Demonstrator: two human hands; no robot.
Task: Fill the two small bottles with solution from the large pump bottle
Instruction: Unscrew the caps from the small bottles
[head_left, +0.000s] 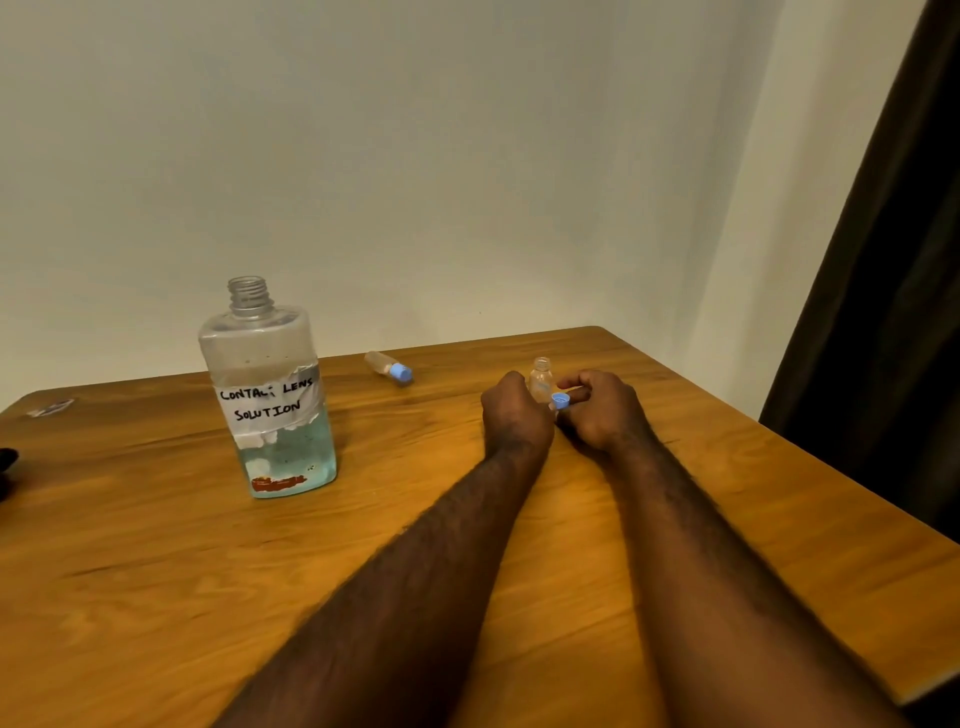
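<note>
Over table (156, 571), left hand (514, 415) grips uncapped bottle (541, 375), right hand (602, 410) pinches cap (560, 400)

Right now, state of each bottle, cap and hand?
large bottle: upright, neck open, partly full.
held small bottle: upright, uncapped, looks empty.
blue cap: off the bottle, pinched.
far small bottle: lying on its side, capped.
left hand: grips held small bottle.
right hand: pinches blue cap.
</note>
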